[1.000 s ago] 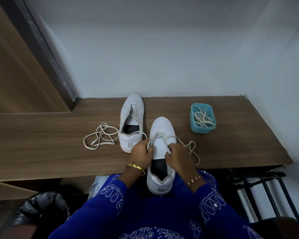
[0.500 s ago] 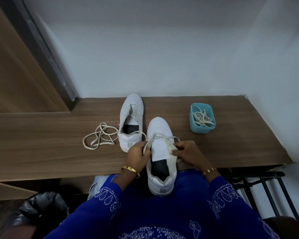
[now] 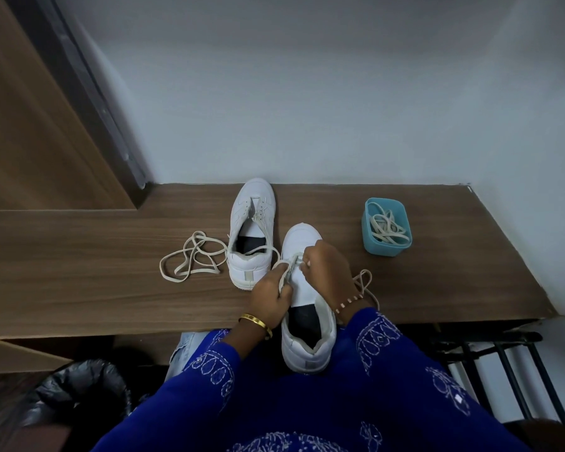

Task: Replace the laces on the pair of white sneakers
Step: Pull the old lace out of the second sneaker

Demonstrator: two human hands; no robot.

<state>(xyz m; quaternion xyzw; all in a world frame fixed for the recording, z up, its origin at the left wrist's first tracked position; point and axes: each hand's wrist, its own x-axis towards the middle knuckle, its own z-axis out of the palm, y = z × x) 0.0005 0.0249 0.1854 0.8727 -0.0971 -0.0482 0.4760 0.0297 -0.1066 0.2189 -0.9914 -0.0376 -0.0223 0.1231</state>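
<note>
— Left hand (image 3: 271,296) pinching the cream flat lace (image 3: 286,272) near the tongue of the near white leather sneaker (image 3: 307,324). Right hand (image 3: 328,272) curled over the eyelets, nipping the same lace up near the toe. Both grips clamped on that lace.

— Could go wrong how?

— Might slip out of the little hole if pulled too hard. Loose end (image 3: 364,283) trailing on the right could snag under the wrist. Heel hanging off the near edge of the brown wooden table (image 3: 79,288), so a big tug could tip the sneaker into the lap.

— And the other one?

— Far white sneaker (image 3: 252,233) sitting just beside, toe to the wall, mostly unlaced. Loose cream lace (image 3: 190,259) in a messy pile to its left. Easy to mix up with the new one!

— More laces anywhere?

— Yes, coiled inside the small teal plastic tub (image 3: 387,228), over to the right, well apart from the hands.

— Around the table?

— Plain pale wall (image 3: 307,93) behind. Brown wooden panel (image 3: 30,125) on the left. Black bin bag (image 3: 79,393) down low left, dark metal rack (image 3: 503,363) down low right.
</note>
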